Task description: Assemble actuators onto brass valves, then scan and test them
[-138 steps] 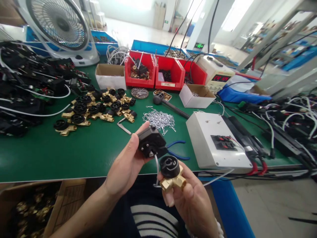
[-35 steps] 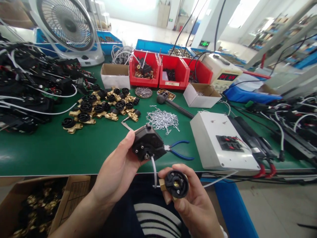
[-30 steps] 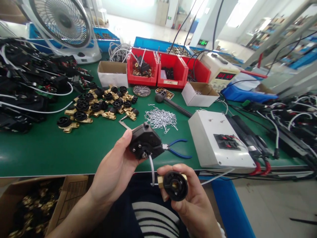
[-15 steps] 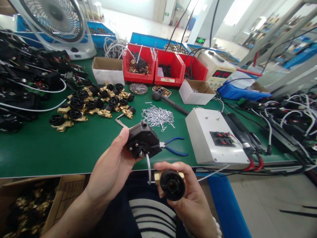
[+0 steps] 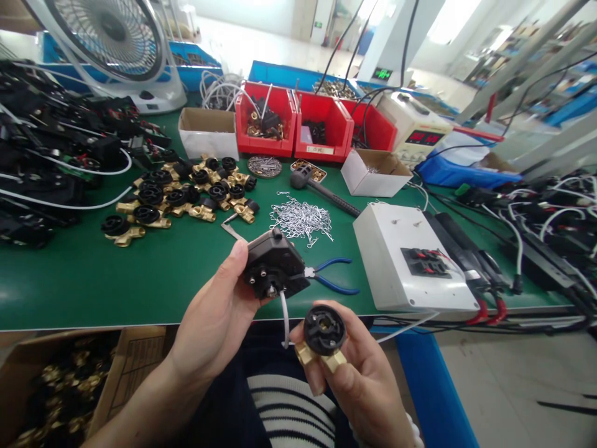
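Observation:
My left hand grips a black plastic actuator block, its underside with small pins turned toward me. A white wire hangs from the block. My right hand holds a brass valve body with a black round cap, just below and to the right of the block. The cap's open face tilts up toward the block. The two parts are apart, a few centimetres between them, over the front edge of the green bench.
A cluster of similar brass valves lies at mid left. A pile of metal clips, blue-handled pliers, a hammer, a white test box, red bins, a fan and a carton of valves surround me.
My right hand has turned the brass valve so its black cap tilts upward and the brass body shows beneath. The left hand and block have barely moved.

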`<state>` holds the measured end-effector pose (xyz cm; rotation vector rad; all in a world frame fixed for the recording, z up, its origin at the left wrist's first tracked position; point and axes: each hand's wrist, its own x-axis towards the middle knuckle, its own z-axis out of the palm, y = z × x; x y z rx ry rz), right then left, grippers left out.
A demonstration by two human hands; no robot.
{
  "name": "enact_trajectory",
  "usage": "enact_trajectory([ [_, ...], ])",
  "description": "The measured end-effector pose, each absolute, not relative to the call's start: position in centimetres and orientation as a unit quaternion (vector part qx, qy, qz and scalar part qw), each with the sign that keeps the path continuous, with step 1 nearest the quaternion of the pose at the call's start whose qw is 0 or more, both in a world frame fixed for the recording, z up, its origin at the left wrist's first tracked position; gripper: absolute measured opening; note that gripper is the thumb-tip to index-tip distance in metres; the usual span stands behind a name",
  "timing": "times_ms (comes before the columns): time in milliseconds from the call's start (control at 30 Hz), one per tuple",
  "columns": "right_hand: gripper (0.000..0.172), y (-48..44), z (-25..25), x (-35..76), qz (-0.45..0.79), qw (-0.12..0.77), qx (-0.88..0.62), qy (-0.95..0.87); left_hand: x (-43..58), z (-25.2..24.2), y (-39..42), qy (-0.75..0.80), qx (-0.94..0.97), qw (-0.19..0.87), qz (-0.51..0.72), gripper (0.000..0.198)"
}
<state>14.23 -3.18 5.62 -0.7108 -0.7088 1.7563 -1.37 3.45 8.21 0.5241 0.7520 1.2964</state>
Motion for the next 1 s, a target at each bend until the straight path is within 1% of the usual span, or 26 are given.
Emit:
enact_trajectory([
  [233, 0.046, -3.1, 5.5, 14.3, 0.734, 0.523, -0.324, -0.287, -1.3, 8.1, 3.4, 0.344, 0.235, 0.699, 0.582, 0.036],
  [400, 0.05, -3.3, 5.9, 14.3, 0.74, 0.515, -0.327, -0.282, -1.3, 7.8, 3.3, 0.339, 0.252, 0.691, 0.587, 0.035],
  [500, 0.049, -3.4, 6.0, 14.2, 0.749, 0.498, -0.321, -0.296, -1.4, 7.6, 3.0, 0.358, 0.287, 0.673, 0.581, 0.039],
  [633, 0.041, -3.3, 5.8, 13.8, 0.743, 0.495, -0.326, -0.313, -1.4, 7.7, 2.2, 0.403, 0.397, 0.597, 0.569, 0.042],
  [767, 0.04, -3.0, 5.5, 13.4, 0.724, 0.507, -0.345, -0.315, -1.5, 8.0, 1.4, 0.414, 0.493, 0.548, 0.534, 0.04],
  [933, 0.031, -2.4, 5.5, 13.3, 0.768, 0.504, -0.264, -0.295, -1.6, 8.3, 1.0, 0.405, 0.578, 0.482, 0.519, 0.039],
  [1000, 0.029, -2.4, 5.8, 13.2, 0.761, 0.512, -0.276, -0.288, -1.5, 8.2, 1.1, 0.407, 0.607, 0.447, 0.516, 0.04],
])
